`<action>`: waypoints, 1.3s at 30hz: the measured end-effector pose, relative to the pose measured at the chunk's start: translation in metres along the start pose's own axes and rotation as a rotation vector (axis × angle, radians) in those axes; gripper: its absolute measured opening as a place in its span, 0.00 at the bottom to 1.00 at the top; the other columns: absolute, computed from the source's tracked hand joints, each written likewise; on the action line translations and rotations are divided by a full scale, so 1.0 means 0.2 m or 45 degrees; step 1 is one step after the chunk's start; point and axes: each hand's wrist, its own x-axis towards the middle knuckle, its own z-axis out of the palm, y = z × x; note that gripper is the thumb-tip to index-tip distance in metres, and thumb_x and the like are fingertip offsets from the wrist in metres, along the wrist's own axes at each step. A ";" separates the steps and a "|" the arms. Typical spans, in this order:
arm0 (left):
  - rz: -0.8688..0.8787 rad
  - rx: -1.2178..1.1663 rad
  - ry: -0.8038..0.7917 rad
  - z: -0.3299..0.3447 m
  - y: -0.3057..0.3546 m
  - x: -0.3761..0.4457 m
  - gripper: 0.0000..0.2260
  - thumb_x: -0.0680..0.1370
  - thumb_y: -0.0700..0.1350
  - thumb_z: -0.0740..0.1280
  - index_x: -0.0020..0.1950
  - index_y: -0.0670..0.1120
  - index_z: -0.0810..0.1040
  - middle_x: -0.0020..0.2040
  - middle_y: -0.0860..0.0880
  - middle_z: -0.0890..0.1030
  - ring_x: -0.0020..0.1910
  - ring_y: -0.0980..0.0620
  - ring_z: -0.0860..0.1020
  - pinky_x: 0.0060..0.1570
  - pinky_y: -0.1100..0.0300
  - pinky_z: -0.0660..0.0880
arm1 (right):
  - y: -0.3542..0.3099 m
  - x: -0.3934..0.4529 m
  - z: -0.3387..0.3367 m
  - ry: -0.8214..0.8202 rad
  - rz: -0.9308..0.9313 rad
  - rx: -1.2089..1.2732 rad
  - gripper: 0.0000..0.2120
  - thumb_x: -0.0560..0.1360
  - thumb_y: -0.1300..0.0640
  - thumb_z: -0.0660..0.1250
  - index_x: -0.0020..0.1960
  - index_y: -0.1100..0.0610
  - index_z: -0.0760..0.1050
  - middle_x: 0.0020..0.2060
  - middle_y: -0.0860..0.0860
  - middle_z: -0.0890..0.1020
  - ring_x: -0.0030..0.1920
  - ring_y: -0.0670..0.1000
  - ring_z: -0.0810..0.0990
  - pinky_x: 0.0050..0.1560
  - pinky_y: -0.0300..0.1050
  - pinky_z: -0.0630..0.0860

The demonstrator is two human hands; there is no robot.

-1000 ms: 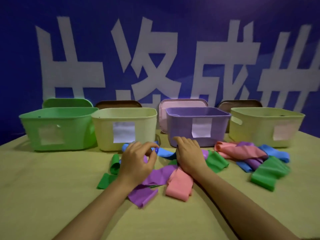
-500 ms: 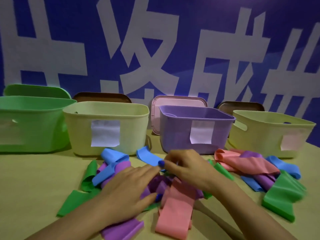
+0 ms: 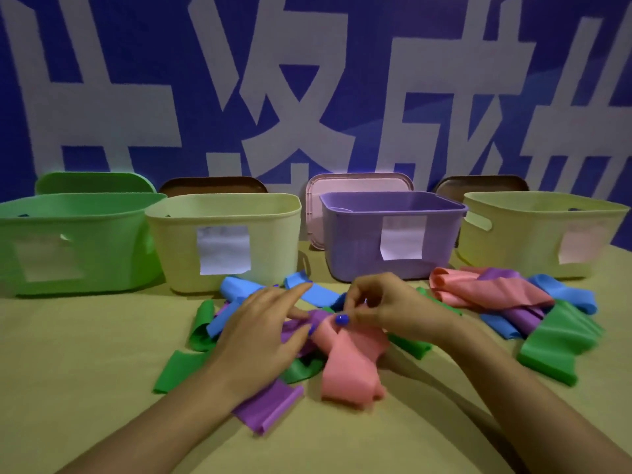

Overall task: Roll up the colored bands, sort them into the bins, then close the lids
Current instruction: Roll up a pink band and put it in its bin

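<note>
Head view, left to right: green bin [image 3: 68,241], cream bin [image 3: 225,241], purple bin [image 3: 393,234] and another cream bin [image 3: 543,234] sit open along the desk [image 3: 68,388], lids propped behind, probably so rolls drop straight in. Left hand [image 3: 260,340] lies flat, fingers straight, pinning the purple band [image 3: 270,407]. Right hand [image 3: 386,311] pinches the pink band [image 3: 352,364] at its top end, likely starting a roll; the band trails below both hands.

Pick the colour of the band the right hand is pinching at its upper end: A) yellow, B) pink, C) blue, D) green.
B: the right hand pinches the upper end of the pink band between thumb and fingers, while the left hand rests beside it on the pile.
</note>
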 end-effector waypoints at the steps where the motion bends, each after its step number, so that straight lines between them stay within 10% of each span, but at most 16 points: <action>1: -0.008 -0.043 0.078 -0.02 0.01 -0.01 0.22 0.72 0.54 0.60 0.64 0.48 0.76 0.47 0.56 0.84 0.54 0.58 0.72 0.60 0.68 0.62 | -0.01 0.00 0.00 0.090 -0.006 0.154 0.08 0.70 0.61 0.73 0.36 0.55 0.75 0.30 0.46 0.77 0.28 0.39 0.72 0.30 0.33 0.68; 6: -0.270 -0.623 0.234 -0.10 0.09 -0.01 0.18 0.74 0.58 0.64 0.63 0.61 0.69 0.47 0.63 0.83 0.54 0.74 0.74 0.51 0.79 0.67 | -0.03 -0.01 0.00 0.531 0.013 0.830 0.06 0.76 0.60 0.64 0.40 0.58 0.71 0.29 0.52 0.73 0.24 0.42 0.68 0.22 0.32 0.63; 11: -0.350 -0.976 0.006 -0.10 0.10 -0.01 0.37 0.64 0.71 0.67 0.68 0.61 0.61 0.56 0.64 0.80 0.59 0.65 0.75 0.61 0.69 0.70 | -0.01 0.02 0.02 0.724 0.075 1.099 0.05 0.77 0.55 0.62 0.43 0.55 0.72 0.29 0.49 0.75 0.26 0.44 0.70 0.23 0.36 0.67; 16: -0.249 -0.640 -0.389 -0.07 0.16 -0.03 0.37 0.62 0.68 0.72 0.66 0.66 0.58 0.61 0.71 0.72 0.67 0.73 0.62 0.63 0.78 0.56 | -0.02 0.02 0.02 0.527 0.053 1.557 0.10 0.76 0.56 0.60 0.54 0.61 0.72 0.36 0.57 0.84 0.32 0.51 0.83 0.32 0.42 0.80; 22: -0.167 -0.547 -0.457 -0.06 0.24 -0.03 0.26 0.66 0.55 0.75 0.60 0.64 0.68 0.53 0.63 0.73 0.55 0.69 0.68 0.54 0.74 0.64 | 0.04 0.07 -0.04 0.558 -0.017 1.803 0.35 0.42 0.51 0.84 0.47 0.60 0.80 0.38 0.58 0.84 0.35 0.54 0.84 0.35 0.48 0.82; 26: -0.043 -0.450 -0.152 -0.05 0.18 -0.02 0.10 0.65 0.58 0.67 0.38 0.55 0.73 0.37 0.61 0.72 0.44 0.66 0.69 0.45 0.72 0.64 | 0.06 0.07 -0.06 0.652 0.122 1.875 0.18 0.66 0.56 0.70 0.54 0.59 0.75 0.37 0.57 0.84 0.34 0.52 0.84 0.33 0.46 0.81; 29: -0.093 -0.416 -0.159 -0.07 0.10 -0.01 0.08 0.65 0.58 0.65 0.39 0.57 0.72 0.40 0.61 0.74 0.44 0.65 0.71 0.45 0.70 0.67 | 0.09 0.08 -0.10 0.735 0.174 2.027 0.11 0.79 0.56 0.57 0.56 0.61 0.73 0.35 0.58 0.84 0.32 0.53 0.84 0.32 0.47 0.81; 39: -0.379 0.351 0.215 -0.21 -0.09 0.05 0.05 0.69 0.45 0.70 0.35 0.48 0.75 0.36 0.50 0.76 0.37 0.44 0.76 0.30 0.56 0.71 | 0.07 0.06 -0.10 0.911 0.112 2.032 0.12 0.78 0.68 0.57 0.39 0.55 0.69 0.33 0.52 0.80 0.34 0.48 0.81 0.38 0.41 0.81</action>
